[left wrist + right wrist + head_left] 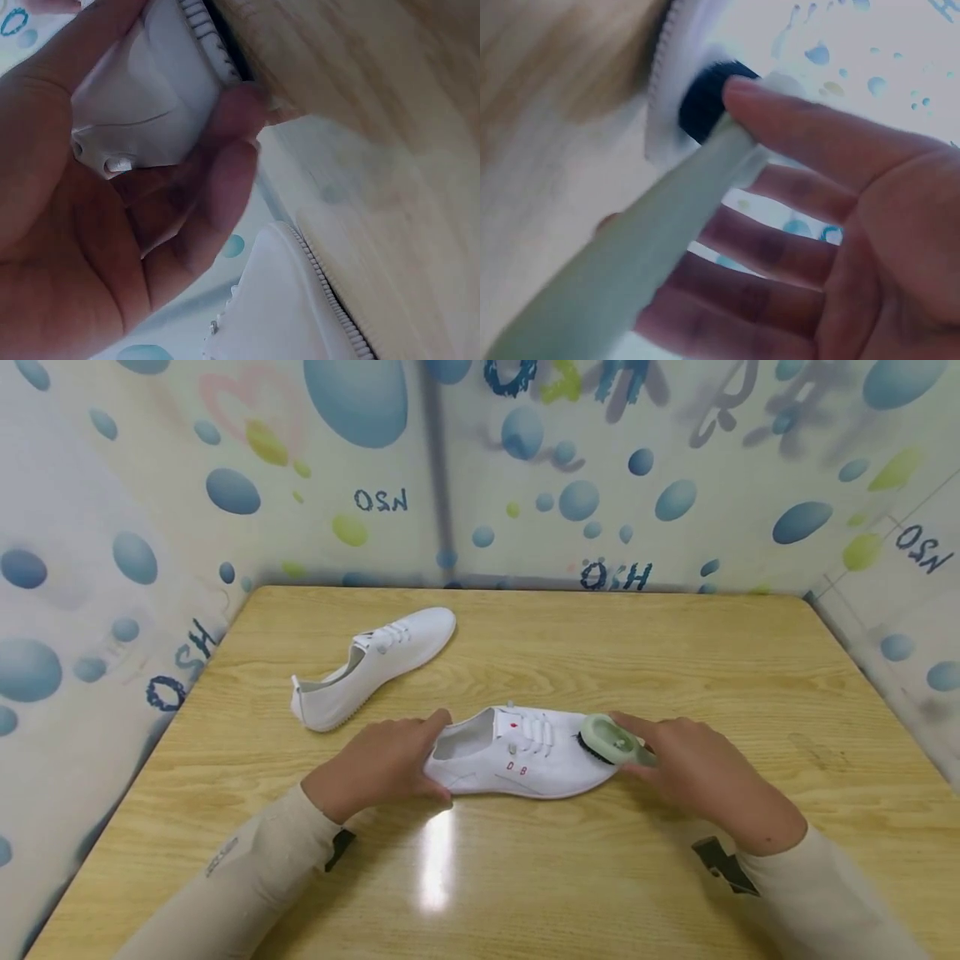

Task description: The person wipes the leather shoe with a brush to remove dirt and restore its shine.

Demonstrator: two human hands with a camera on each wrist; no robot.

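Note:
A white lace-up shoe lies on the table with its toe to the right and small red letters on its side. My left hand grips it round the heel; in the left wrist view the fingers curl about the heel of the shoe. My right hand holds a pale green brush by its handle, the dark bristles against the upper near the toe. In the right wrist view the thumb lies along the brush, with the black bristles at the shoe's white surface.
A second white shoe stands behind and to the left, its toe pointing to the back right. The wooden table meets a wall covering patterned with blue and green drops at its back.

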